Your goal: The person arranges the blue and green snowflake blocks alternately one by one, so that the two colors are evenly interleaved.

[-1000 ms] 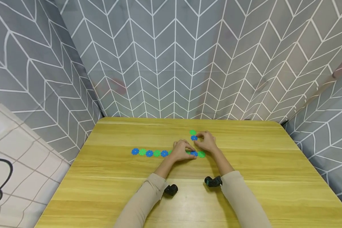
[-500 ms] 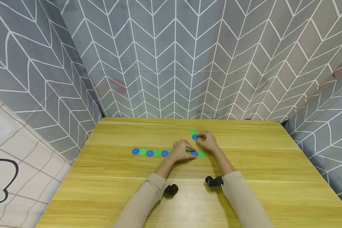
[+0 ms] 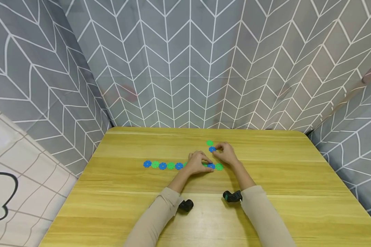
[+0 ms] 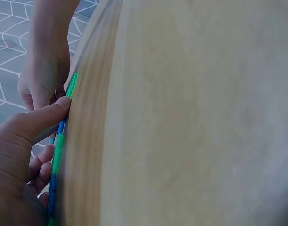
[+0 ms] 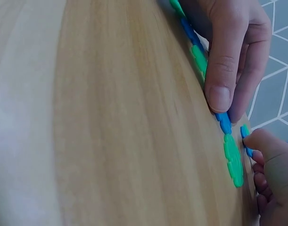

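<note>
A row of blue and green notched plastic discs, like snowflake building discs, lies across the table. Near its right end my left hand pinches a blue disc between thumb and fingers, covering part of the row. The green end disc lies just right of it. Farther back, my right hand pinches another blue disc by its right side. Behind that one is a green disc, close against it; whether they are joined I cannot tell. The right wrist view shows the right thumb on the held disc.
The wooden table stretches widely around both hands. Its back edge meets a grey patterned curtain. Black wrist cameras sit at the left cuff and the right cuff.
My right hand has shifted slightly to the right with the blue disc it pinches. My left hand stays in place on the row.
</note>
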Available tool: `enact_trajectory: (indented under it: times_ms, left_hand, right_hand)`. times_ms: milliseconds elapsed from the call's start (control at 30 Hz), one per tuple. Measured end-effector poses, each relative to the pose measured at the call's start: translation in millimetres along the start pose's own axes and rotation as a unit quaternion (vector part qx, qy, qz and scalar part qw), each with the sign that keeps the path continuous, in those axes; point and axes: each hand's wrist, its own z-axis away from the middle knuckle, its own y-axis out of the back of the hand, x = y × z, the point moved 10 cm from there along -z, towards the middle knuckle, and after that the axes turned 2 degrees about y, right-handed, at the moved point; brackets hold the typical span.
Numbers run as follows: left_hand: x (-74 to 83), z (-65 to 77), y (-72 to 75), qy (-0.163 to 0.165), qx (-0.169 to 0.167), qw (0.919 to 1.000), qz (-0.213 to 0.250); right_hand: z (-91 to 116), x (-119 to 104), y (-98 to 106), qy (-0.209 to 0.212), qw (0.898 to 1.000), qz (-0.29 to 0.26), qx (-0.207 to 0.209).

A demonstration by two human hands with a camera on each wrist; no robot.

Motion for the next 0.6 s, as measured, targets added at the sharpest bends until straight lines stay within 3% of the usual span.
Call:
enact_trajectory:
  times_ms: [300,600]
  left_hand:
    - [-1.6,0.0,-0.4,0.000,0.002,1.0000,0.005]
    - [2.1,1.4,3.2,-0.005,0.005,1.0000,0.003]
  right_hand:
    - [9,-1,10,0.022,0.999,-0.023,0.027]
    - [45,3,39,0.025,0.999,-0.006,0.047]
